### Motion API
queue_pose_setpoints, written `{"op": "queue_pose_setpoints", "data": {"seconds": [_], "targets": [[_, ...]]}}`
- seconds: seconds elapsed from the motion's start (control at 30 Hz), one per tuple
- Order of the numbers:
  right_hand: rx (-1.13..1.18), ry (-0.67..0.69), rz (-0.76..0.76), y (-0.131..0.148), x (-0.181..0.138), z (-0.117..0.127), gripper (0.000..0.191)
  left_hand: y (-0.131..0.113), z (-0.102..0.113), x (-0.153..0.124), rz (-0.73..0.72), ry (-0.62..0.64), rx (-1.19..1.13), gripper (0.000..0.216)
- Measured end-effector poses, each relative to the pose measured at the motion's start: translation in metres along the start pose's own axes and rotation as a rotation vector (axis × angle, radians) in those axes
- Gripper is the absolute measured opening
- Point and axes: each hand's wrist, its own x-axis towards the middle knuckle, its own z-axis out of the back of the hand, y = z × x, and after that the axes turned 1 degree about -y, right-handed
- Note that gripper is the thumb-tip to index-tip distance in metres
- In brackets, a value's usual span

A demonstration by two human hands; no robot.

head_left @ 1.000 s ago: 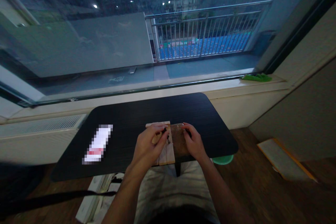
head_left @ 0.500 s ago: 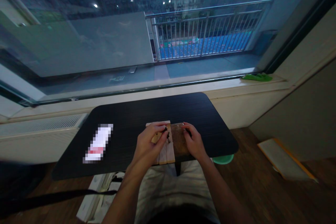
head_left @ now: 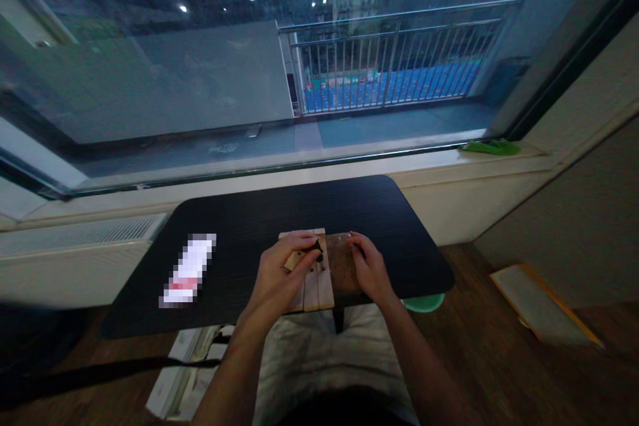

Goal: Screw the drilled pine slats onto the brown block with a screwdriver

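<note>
Above a pale wooden board [head_left: 318, 289], my left hand [head_left: 279, 273] pinches a small dark piece [head_left: 319, 249] between thumb and fingertips. Its exact kind is too small to tell. Little dark specks lie on the board just below the fingertips. A brown, rough-looking panel [head_left: 341, 273] adjoins the pale board on its right. My right hand [head_left: 372, 273] is closed at the panel's far right side, thumb and fingers curled together. Whatever those fingers hold, if anything, is hidden.
The boards lie at the front of a black table [head_left: 239, 223]. A blurred-out white and red rectangle [head_left: 188, 271] is on its left. Behind is a window sill with a green cloth [head_left: 492, 147]. A green basin [head_left: 424, 303] shows under the right edge.
My left fingertips have shifted slightly on the dark piece, which now appears turned. The dark thing seen at my right fingertips before no longer shows clearly.
</note>
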Motion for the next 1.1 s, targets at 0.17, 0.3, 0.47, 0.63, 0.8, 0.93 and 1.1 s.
{"op": "queue_pose_setpoints", "data": {"seconds": [0.17,0.3,0.47,0.63,0.8,0.93,1.1], "targets": [[0.0,-0.004,0.007,0.001,0.0,0.0,0.021,0.002,0.0,0.001,0.062,0.004,-0.061,0.01],[-0.006,0.0,0.004,0.001,0.0,0.0,0.022,0.001,0.002,0.001,0.083,0.042,-0.087,0.012],[-0.009,0.001,0.003,0.001,0.0,0.0,0.021,0.0,0.004,-0.001,0.028,0.083,-0.075,0.014],[-0.008,-0.007,0.004,0.001,0.0,-0.001,0.021,0.0,0.0,0.002,-0.084,0.02,0.005,0.016],[-0.007,-0.007,0.01,0.002,0.0,0.0,0.02,0.002,-0.003,0.005,-0.162,-0.005,0.06,0.015],[-0.005,-0.002,0.014,0.002,0.0,0.0,0.02,0.004,-0.005,0.004,-0.18,-0.028,0.081,0.012],[-0.002,-0.01,0.022,0.001,0.0,-0.001,0.02,0.004,-0.007,0.003,-0.195,-0.048,0.081,0.011]]}}
